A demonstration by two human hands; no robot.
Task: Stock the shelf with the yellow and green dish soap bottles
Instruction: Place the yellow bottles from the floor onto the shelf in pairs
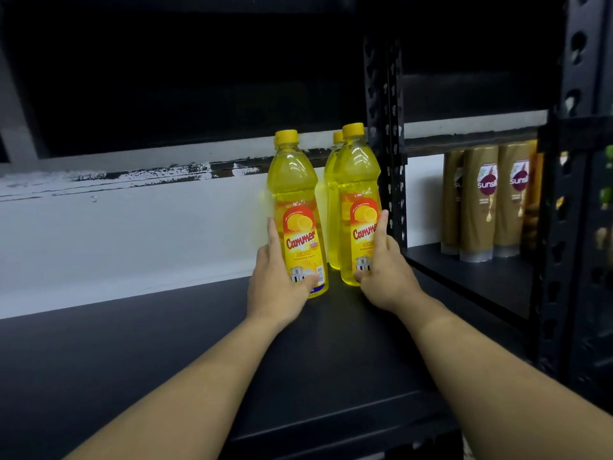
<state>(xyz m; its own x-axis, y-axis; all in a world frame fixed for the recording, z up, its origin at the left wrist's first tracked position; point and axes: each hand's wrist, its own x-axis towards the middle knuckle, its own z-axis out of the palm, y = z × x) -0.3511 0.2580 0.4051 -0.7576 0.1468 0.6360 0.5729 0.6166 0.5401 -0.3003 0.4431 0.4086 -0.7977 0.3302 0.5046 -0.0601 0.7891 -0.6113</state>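
Left hand (275, 287): grips the left bottle (298, 207). The fingers lie up its far flank and the thumb wraps across the lower label.
Right hand (384, 277): holds the right bottle (358, 187). The index finger points up its outer flank and the thumb hooks round the front near the base.
Bottles in hand: both yellow, capped and upright, side by side between the two hands with a narrow gap between them. Their bases look to be down on the shelf (166, 343).
Beyond the fingertips: a back bottle (331, 200), also yellow, stands close behind the right one. A sliver of another yellow cap shows behind the left one.
Outside the right hand: a black post (384, 127) stands just beside the right bottle. Past it, in the next bay, are brown bottles (477, 200).
Green soap: none can be made out for certain. There are only blurred green specks at the far right edge.
Step in hand: probably setting a front pair of yellow bottles in line with the row behind.
Next move: likely ease both grips off straight back toward the body, without tipping either bottle or knocking the right one into the post. Then fetch more stock, with the green still to come.
Room: the shelf runs wide to the outside of the left hand.
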